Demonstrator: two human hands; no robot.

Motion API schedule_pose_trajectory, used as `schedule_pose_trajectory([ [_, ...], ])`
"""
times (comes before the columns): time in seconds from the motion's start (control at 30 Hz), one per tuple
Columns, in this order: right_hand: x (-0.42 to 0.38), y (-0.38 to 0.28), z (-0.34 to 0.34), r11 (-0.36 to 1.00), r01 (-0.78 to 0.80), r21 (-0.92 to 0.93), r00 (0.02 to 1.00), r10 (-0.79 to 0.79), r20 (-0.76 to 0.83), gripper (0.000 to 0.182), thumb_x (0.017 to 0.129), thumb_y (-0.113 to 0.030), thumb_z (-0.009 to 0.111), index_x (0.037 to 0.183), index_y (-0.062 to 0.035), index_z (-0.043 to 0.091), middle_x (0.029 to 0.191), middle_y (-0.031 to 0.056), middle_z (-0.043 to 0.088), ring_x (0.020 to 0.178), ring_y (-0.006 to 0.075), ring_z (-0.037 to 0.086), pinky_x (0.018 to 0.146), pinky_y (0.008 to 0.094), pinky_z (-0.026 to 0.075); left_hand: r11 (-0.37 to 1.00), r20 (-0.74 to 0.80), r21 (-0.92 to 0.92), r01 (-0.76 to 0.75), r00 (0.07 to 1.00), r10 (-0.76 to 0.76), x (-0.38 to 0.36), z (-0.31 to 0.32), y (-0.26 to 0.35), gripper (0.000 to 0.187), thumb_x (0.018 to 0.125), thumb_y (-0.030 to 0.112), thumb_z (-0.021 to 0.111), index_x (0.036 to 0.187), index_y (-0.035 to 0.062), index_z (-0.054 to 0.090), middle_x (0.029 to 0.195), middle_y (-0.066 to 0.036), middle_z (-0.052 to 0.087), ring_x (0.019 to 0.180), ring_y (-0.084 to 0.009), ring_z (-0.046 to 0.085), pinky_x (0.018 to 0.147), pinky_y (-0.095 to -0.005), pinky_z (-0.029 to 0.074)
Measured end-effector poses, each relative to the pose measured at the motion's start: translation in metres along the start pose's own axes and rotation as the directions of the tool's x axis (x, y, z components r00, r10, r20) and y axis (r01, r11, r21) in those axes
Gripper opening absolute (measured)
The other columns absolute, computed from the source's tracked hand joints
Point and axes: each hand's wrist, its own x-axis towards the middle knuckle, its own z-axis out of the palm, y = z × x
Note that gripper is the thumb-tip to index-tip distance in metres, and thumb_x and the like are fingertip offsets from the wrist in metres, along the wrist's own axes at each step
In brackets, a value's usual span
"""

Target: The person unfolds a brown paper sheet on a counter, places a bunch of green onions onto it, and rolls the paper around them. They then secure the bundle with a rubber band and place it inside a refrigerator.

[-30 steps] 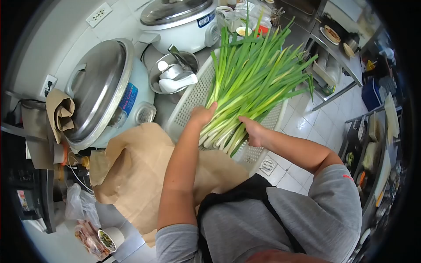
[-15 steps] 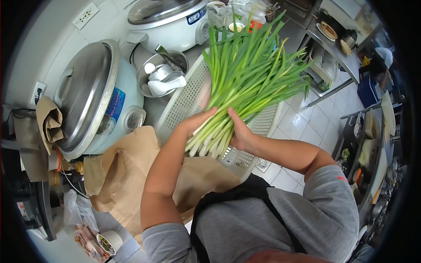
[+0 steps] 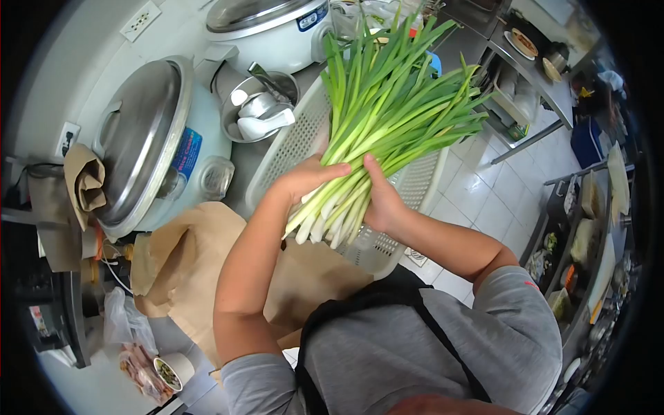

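A thick bunch of green onions (image 3: 387,131) spans the middle of the head view, white root ends toward me and green tops spread away. My left hand (image 3: 309,181) is closed round the bunch from the left, its thumb lying across the stalks. From the right my right hand (image 3: 380,197) grips the same bunch, thumb on top; its other fingers are mostly hidden. Beneath the onions is a pale perforated plastic basket (image 3: 285,142). Brown paper (image 3: 207,277) lies below my left forearm and in front of the basket.
Two large rice cookers stand left and behind: the near cooker (image 3: 149,138) and the far cooker (image 3: 270,41). A metal pot (image 3: 235,124) with white scoops sits beside the basket. Right are a steel table (image 3: 546,90) and a rack of ingredients (image 3: 574,256) over a tiled floor.
My left hand has shifted slightly, its thumb now further over the stalks. The onion bunch has lifted and tilted a little, and the view has moved slightly.
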Motion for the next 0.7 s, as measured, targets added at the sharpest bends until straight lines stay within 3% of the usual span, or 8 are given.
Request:
schedule_pose_trajectory([
  [0.1,-0.018,-0.014,0.022,0.995,-0.069,0.070,0.989,0.059,0.138,0.055,0.086,-0.042,0.045,0.125,-0.0062,0.031,0.123,0.0124,0.041,0.112,0.0254,0.042,0.095,0.0402,0.035,0.983,-0.047,0.165,-0.076,0.995,0.085,-0.024,0.017,0.033,0.063,0.071,0.035,0.067,0.115,-0.0040,0.045,0.103,-0.015,0.055,0.086,-0.0189,0.057,0.075,-0.0294,0.047],
  [0.27,-0.050,-0.031,0.053,0.993,0.060,-0.098,0.959,-0.030,0.282,0.073,0.078,-0.056,0.048,0.127,-0.0066,0.029,0.126,0.0121,0.038,0.116,0.0247,0.038,0.098,0.0400,0.030,0.904,-0.109,0.393,-0.168,0.968,0.228,-0.066,0.051,0.082,0.071,0.066,0.035,0.071,0.109,-0.0122,0.041,0.098,-0.018,0.055,0.086,-0.0193,0.056,0.074,-0.0286,0.046],
  [0.37,-0.068,-0.036,0.074,0.980,0.135,-0.146,0.948,-0.085,0.306,0.073,0.078,-0.056,0.048,0.127,-0.0067,0.029,0.126,0.0117,0.038,0.116,0.0244,0.038,0.098,0.0398,0.030,0.844,-0.087,0.415,-0.339,0.909,0.408,-0.090,0.064,0.092,0.073,0.064,0.037,0.073,0.109,-0.0118,0.042,0.098,-0.018,0.055,0.085,-0.0193,0.056,0.074,-0.0280,0.046],
  [0.47,-0.080,-0.037,0.088,0.952,0.227,-0.205,0.925,-0.144,0.352,0.072,0.077,-0.055,0.049,0.127,-0.0071,0.030,0.126,0.0106,0.039,0.115,0.0230,0.039,0.097,0.0392,0.031,0.782,-0.141,0.499,-0.374,0.855,0.499,-0.121,0.076,0.100,0.070,0.063,0.035,0.072,0.108,-0.0107,0.043,0.097,-0.018,0.056,0.084,-0.0187,0.056,0.073,-0.0278,0.046],
  [0.5,-0.085,-0.038,0.096,0.939,0.256,-0.229,0.915,-0.159,0.370,0.071,0.077,-0.055,0.049,0.127,-0.0072,0.030,0.125,0.0104,0.040,0.115,0.0227,0.040,0.097,0.0391,0.032,0.747,-0.155,0.548,-0.376,0.832,0.532,-0.123,0.074,0.097,0.071,0.062,0.036,0.073,0.107,-0.0105,0.043,0.097,-0.018,0.056,0.084,-0.0184,0.056,0.073,-0.0280,0.045],
  [0.53,-0.096,-0.038,0.109,0.907,0.280,-0.314,0.910,-0.147,0.388,0.073,0.079,-0.059,0.042,0.129,-0.0086,0.028,0.128,0.0104,0.038,0.117,0.0244,0.038,0.098,0.0403,0.029,0.714,-0.175,0.596,-0.367,0.809,0.562,-0.126,0.073,0.094,0.071,0.061,0.036,0.073,0.106,-0.0104,0.043,0.097,-0.018,0.056,0.085,-0.0181,0.056,0.073,-0.0282,0.045],
  [0.6,-0.101,-0.035,0.117,0.891,0.352,-0.287,0.893,-0.227,0.388,0.069,0.079,-0.057,0.045,0.127,-0.0087,0.033,0.126,0.0100,0.041,0.115,0.0245,0.040,0.097,0.0393,0.031,0.673,-0.277,0.664,-0.325,0.729,0.626,-0.148,0.077,0.088,0.073,0.058,0.037,0.073,0.104,-0.0106,0.044,0.096,-0.019,0.056,0.085,-0.0191,0.056,0.074,-0.0295,0.045],
  [0.7,-0.109,-0.038,0.124,0.894,0.346,-0.285,0.816,-0.136,0.562,0.065,0.079,-0.053,0.048,0.125,-0.0094,0.037,0.125,0.0103,0.043,0.113,0.0251,0.042,0.097,0.0395,0.032,0.677,-0.472,0.691,-0.254,0.552,0.688,-0.201,0.106,0.083,0.078,0.051,0.040,0.074,0.102,-0.0111,0.044,0.095,-0.020,0.054,0.087,-0.0243,0.056,0.076,-0.0324,0.044],
])
